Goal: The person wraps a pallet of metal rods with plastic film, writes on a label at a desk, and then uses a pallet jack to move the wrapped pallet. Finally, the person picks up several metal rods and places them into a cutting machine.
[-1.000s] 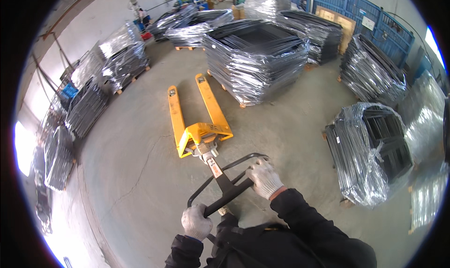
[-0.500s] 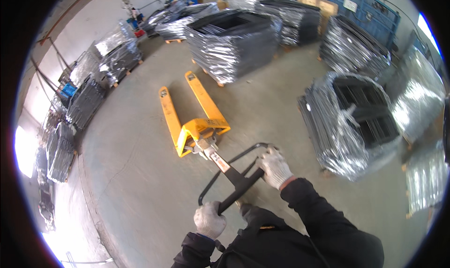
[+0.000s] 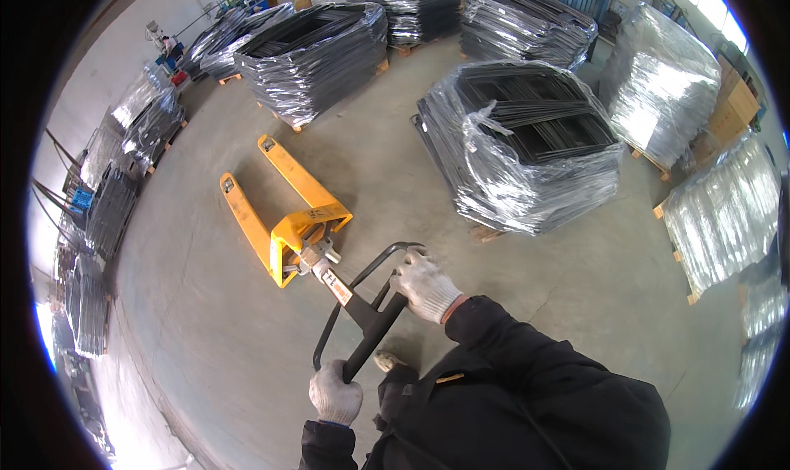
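A yellow hand pallet truck point(image 3: 284, 227) stands on the concrete floor in front of me, its two forks bare and pointing away to the upper left. Its black handle point(image 3: 374, 336) slants up toward my body. At the lower left end of the handle's crossbar, my left hand point(image 3: 336, 394) is closed round the grip, in a white knit glove. My right hand point(image 3: 425, 286), gloved the same way, wraps the upper right end near the loop. The undersides of the fingers are partly hidden on both hands.
Right of the truck sits a film-wrapped stack of black frames point(image 3: 527, 153) on a pallet. More wrapped stacks point(image 3: 313, 59) line the back, with others point(image 3: 111, 211) along the left wall. Silvery wrapped pallets point(image 3: 724, 211) stand at far right. My shoe point(image 3: 388, 361) shows below the handle.
The view has swung to the right, so the truck and stacks appear farther left. The nearest wrapped stack looks closer and fuller. Both hands keep their hold on the handle.
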Motion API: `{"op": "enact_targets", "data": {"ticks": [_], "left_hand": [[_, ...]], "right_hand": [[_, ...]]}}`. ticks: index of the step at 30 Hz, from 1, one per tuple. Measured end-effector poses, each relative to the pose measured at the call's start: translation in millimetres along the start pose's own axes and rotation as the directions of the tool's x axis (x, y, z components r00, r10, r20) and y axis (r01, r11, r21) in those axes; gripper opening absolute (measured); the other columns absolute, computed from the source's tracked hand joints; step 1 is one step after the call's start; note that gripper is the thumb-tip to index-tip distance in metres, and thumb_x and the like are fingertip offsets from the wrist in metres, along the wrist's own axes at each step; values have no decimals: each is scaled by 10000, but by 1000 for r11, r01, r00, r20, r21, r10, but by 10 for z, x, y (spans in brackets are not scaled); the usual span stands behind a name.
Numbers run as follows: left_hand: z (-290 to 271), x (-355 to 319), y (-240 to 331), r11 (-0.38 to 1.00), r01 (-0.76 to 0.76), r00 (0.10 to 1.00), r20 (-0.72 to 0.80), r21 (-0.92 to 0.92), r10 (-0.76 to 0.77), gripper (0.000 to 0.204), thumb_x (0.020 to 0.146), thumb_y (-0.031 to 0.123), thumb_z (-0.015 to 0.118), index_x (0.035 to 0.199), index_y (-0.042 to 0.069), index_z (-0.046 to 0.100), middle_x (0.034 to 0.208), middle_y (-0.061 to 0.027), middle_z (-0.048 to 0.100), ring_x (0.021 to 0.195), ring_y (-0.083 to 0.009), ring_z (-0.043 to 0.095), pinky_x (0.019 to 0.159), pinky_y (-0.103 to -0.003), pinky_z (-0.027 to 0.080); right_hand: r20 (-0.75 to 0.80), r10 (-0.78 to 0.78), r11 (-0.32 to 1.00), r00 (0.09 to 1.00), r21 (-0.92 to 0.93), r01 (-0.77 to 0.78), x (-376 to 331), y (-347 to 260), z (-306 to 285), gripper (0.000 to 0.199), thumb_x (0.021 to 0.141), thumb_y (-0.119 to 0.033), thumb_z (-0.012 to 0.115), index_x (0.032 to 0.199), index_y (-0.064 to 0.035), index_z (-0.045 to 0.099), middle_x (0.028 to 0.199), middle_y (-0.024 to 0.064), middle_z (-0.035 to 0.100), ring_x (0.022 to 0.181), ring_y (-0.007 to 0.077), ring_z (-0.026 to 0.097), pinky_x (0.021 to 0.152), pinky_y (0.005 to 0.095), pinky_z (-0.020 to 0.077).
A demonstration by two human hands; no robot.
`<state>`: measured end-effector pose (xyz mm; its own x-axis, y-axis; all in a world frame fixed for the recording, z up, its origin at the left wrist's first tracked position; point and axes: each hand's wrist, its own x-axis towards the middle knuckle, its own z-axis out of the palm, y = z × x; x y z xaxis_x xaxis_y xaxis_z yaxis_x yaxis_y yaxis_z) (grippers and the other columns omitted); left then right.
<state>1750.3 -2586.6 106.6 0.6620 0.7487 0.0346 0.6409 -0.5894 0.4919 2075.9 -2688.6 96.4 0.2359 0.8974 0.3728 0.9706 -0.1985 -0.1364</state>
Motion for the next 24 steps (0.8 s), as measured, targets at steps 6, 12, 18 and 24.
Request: {"op": "enact_targets", "data": {"ticks": [6,12,18,24], "left_hand": [[1195,-1404,1303,1000,24,999,-34,4,-23,246,778,92,755,1012,66,826,990,-225,811,957,-514,780,842,-637,599],[1740,-2712,2568,1000,-23,999,22,-18,24,368,796,46,724,1147,38,836,1016,-243,820,971,-526,795,861,-613,626],[2287,-3959,3609,992,-117,979,177,50,106,327,844,110,743,1167,75,777,1033,-233,817,963,-512,804,857,-645,629],[2935,-5284,4931,969,-228,960,144,-101,241,378,880,146,781,1225,-1,731,1066,-237,809,1003,-496,794,887,-615,625]], "right_hand": [[21,76,991,997,112,-78,-1839,749,-418,192,936,-113,763,1094,-126,871,1225,73,788,1354,353,670,1172,535,567],[-282,552,756,785,566,-328,-4057,860,-1085,620,884,5,731,1500,-66,707,1530,211,694,1464,425,657,1239,554,548],[457,323,-283,829,882,-377,-6157,387,-1350,511,1118,-235,813,1533,20,656,1385,193,785,1265,325,774,1092,460,620],[482,557,-189,677,867,-462,-7380,435,-2290,377,1105,-335,870,1166,34,830,1058,59,845,962,133,758,846,359,617]]}}
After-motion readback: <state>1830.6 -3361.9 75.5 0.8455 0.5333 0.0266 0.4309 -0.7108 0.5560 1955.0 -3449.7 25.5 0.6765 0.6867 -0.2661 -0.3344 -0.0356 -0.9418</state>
